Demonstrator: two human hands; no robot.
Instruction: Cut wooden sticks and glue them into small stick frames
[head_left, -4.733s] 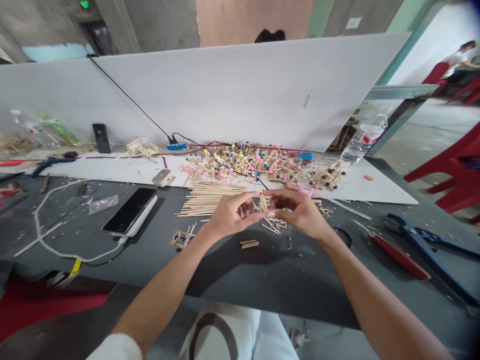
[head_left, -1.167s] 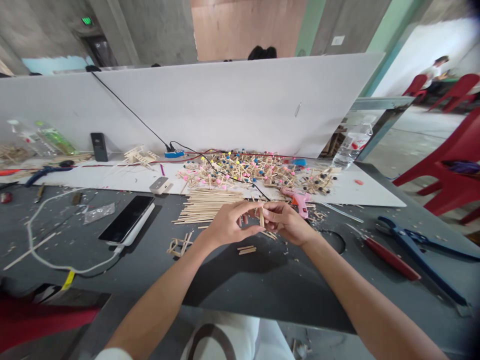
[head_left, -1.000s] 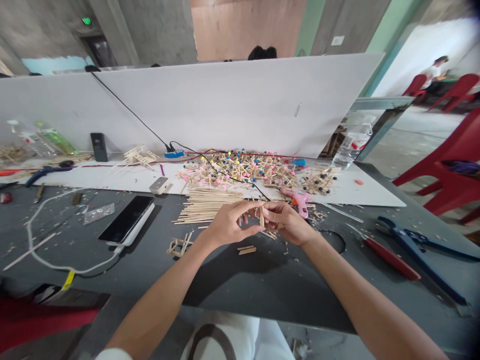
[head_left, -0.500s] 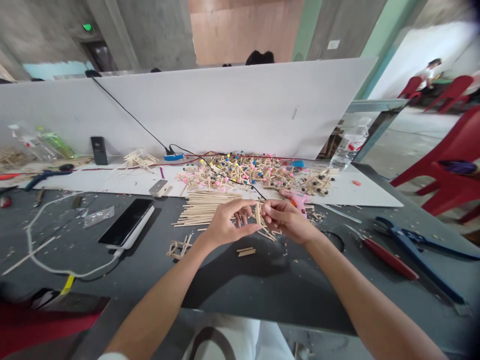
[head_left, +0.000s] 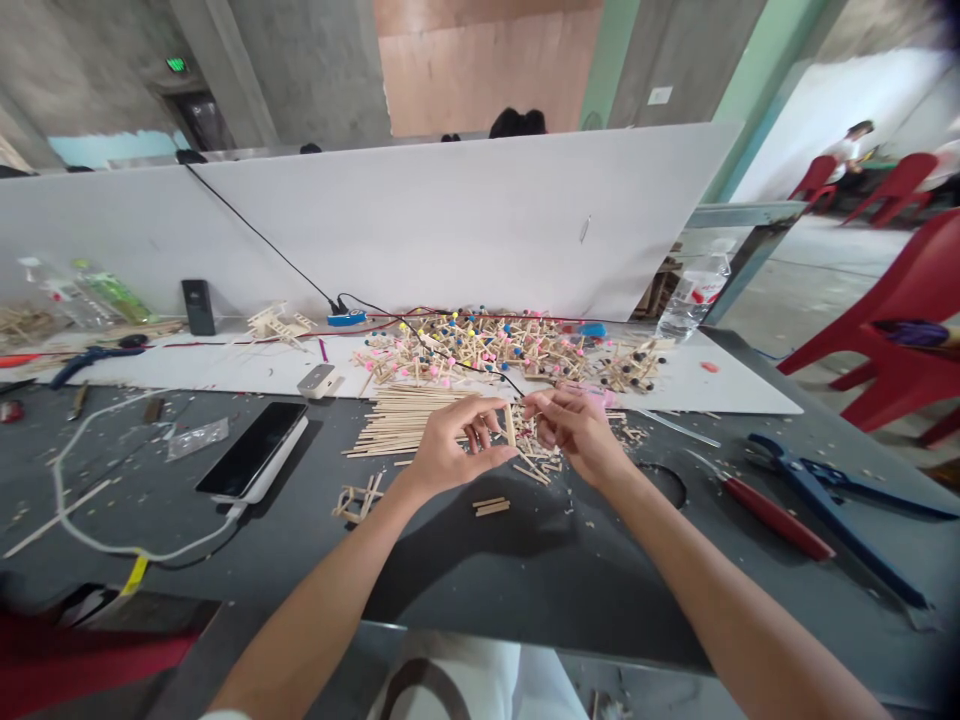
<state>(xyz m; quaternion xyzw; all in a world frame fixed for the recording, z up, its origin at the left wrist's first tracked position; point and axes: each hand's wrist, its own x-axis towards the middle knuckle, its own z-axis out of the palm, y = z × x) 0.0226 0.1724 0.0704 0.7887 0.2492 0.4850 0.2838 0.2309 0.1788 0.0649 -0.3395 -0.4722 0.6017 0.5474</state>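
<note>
Between the thumb and forefinger of my left hand (head_left: 448, 445) a small upright piece of wooden sticks (head_left: 511, 426) is held by its two ends. My right hand (head_left: 579, 432) is just to the right of it, fingers pinched together; whatever they hold is too small to make out. Behind my left hand lies a bundle of long thin wooden sticks (head_left: 390, 420). Several short sticks (head_left: 491, 507) rest on the dark table below my hands. A small stick frame (head_left: 358, 500) sits to the left. My right hand partly covers a pink glue gun (head_left: 600, 396).
A heap of sticks with coloured ball tips (head_left: 480, 345) lies along the white board (head_left: 465, 220). A phone on a white block (head_left: 255, 450) with a cable is on the left. A red-handled tool (head_left: 780, 518), blue cutters (head_left: 832, 515) and a bottle (head_left: 694, 295) stand right.
My right hand has drawn slightly away from the stick piece, leaving a small gap. My left hand still holds the piece in nearly the same place.
</note>
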